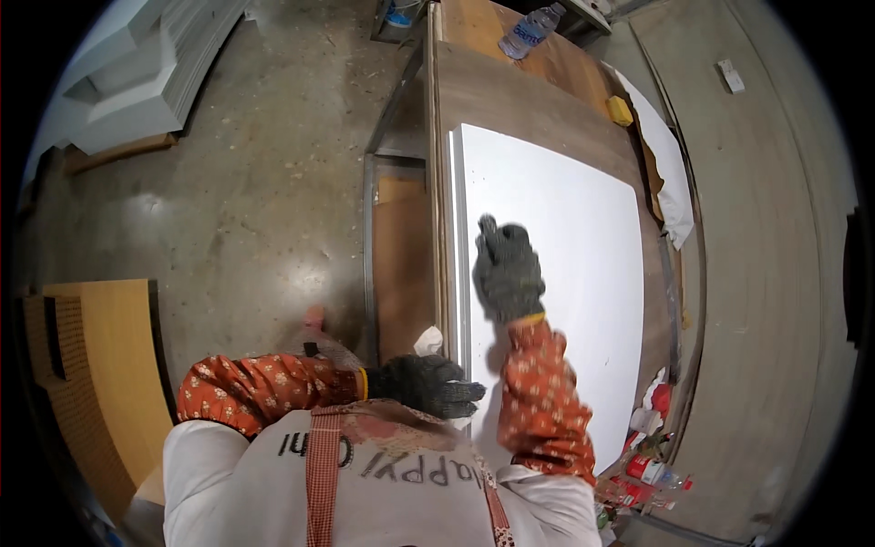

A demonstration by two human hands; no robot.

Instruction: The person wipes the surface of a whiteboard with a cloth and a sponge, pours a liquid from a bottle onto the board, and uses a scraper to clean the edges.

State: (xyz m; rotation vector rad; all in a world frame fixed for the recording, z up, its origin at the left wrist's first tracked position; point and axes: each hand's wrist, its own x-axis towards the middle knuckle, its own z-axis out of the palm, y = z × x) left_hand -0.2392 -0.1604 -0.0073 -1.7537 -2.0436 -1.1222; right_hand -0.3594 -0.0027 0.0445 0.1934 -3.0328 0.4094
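A white flat panel (pixel 570 246) lies on the brown-topped workbench, with another panel edge showing beneath its left side. My right hand (pixel 512 272), in a dark grey knit glove, is over the left part of the panel. Its fingers are curled, and whatever they may hold is hidden. Dark specks dot the white surface near the far left corner. At the panel's near left edge is my gloved left hand (pixel 424 385), its fingers close together and pointing right. A crumpled white cloth or paper (pixel 428 342) sticks out beside it and seems held in it.
A plastic bottle (pixel 531 31) and a yellow block (pixel 620 111) are on the far bench. White sheeting (pixel 670 173) runs along the right side. Red-labelled bottles (pixel 647 474) pile up at the near right. White moulded pieces (pixel 137 82) and a yellow board (pixel 114 356) stand at left.
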